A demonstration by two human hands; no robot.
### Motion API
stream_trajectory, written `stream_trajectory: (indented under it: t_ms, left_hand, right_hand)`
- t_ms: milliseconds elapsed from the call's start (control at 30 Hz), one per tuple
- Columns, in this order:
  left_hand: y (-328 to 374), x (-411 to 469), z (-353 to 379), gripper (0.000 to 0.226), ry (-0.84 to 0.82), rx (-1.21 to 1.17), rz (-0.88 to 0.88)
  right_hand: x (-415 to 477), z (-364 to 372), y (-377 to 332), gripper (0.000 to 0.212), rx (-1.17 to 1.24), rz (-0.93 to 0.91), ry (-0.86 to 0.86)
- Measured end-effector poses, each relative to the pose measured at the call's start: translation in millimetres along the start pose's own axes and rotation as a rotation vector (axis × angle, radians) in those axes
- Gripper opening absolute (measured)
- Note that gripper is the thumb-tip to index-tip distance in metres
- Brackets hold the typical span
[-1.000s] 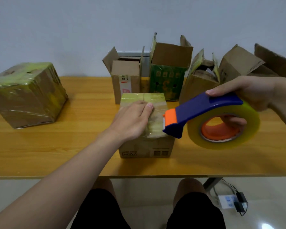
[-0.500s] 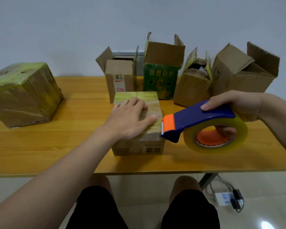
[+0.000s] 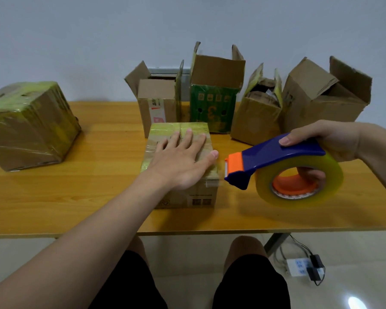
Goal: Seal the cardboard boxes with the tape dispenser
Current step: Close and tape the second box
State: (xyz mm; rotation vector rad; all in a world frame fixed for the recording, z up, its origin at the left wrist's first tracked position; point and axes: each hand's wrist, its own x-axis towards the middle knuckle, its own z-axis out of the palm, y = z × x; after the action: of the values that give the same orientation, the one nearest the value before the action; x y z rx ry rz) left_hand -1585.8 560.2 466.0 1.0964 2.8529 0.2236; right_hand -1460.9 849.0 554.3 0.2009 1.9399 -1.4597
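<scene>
A small taped cardboard box point(image 3: 201, 197) stands near the table's front edge, its top shiny with clear tape. My left hand point(image 3: 183, 161) lies flat on that top, fingers straight and spread. Just right of the box, my right hand point(image 3: 330, 141) grips a blue and orange tape dispenser point(image 3: 274, 157) carrying a big roll of clear yellowish tape point(image 3: 299, 181). The dispenser's orange blade end points at the box's right side, a small gap away.
Several open boxes line the back: a plain one point(image 3: 158, 101), a green one point(image 3: 212, 108), a small one point(image 3: 256, 117) and a large one point(image 3: 323, 101). A big taped box point(image 3: 29, 123) sits at the left on the wooden table point(image 3: 76, 192). A power strip point(image 3: 299, 266) lies on the floor.
My left hand has slid forward over the box top and flattened, fingers spreading. The dispenser has dropped lower and come off the box, now just right of it.
</scene>
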Motion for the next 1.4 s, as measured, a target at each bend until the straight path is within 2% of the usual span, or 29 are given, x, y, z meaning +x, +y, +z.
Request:
stream_trajectory:
  t_ms: [167, 333, 500, 600, 667, 767, 867, 933, 1033, 1167, 1267, 1333, 1400]
  left_hand:
    - [1.8, -0.6, -3.8, 0.1, -0.032, 0.025, -0.006]
    - [4.1, 1.1, -1.6, 0.102, -0.017, 0.003, -0.03]
    - [5.0, 2.1, 0.7, 0.107, -0.014, -0.027, -0.035]
    - [3.9, 1.4, -0.6, 0.101, -0.019, -0.051, -0.03]
    - [2.9, -0.5, -0.3, 0.102, -0.031, -0.053, -0.024]
    - [3.5, -1.1, -3.0, 0.095, -0.012, -0.091, -0.029]
    - [4.6, -3.6, -6.6, 0.085, 0.01, -0.163, 0.002]
    - [2.2, -6.5, -11.6, 0.075, 0.022, -0.268, 0.014]
    - [-3.9, -6.4, -23.2, 0.063, -0.028, -0.398, 0.025]
    - [-17.4, -10.6, -34.2, 0.074, -0.076, -0.345, 0.125]
    - [-23.5, -15.4, -34.3, 0.083, -0.026, -0.279, 0.146]
    - [-26.3, -19.0, -30.9, 0.088, 0.014, -0.265, 0.155]
    - [-32.9, -22.9, -27.9, 0.089, 0.092, -0.299, 0.164]
  right_hand:
    - [-4.1, 2.3, -4.3, 0.071, -0.114, 0.041, 0.052]
    - [1.5, 21.8, -37.6, 0.062, -0.325, 0.063, 0.12]
    - [8.8, 31.6, -78.3, 0.05, -0.47, 0.187, 0.038]
    - [37.2, 50.9, -80.4, 0.052, -0.725, 0.302, 0.151]
    - [55.5, 63.7, -66.7, 0.042, -0.829, 0.303, 0.25]
    - [56.0, 65.1, -59.2, 0.038, -0.751, 0.279, 0.301]
    - [36.7, 55.3, -59.3, 0.051, -0.69, 0.253, 0.271]
    - [22.3, 48.3, -58.1, 0.062, -0.609, 0.166, 0.278]
    - [1.2, 34.3, -56.3, 0.067, -0.417, 0.018, 0.376]
    - [-7.8, 31.0, -47.3, 0.074, -0.09, -0.173, 0.461]
    - [-0.3, 43.0, -44.1, 0.057, 0.173, -0.357, 0.468]
    - [11.4, 55.3, -44.0, 0.05, 0.262, -0.478, 0.427]
    - [28.1, 68.2, -45.9, 0.058, 0.262, -0.577, 0.378]
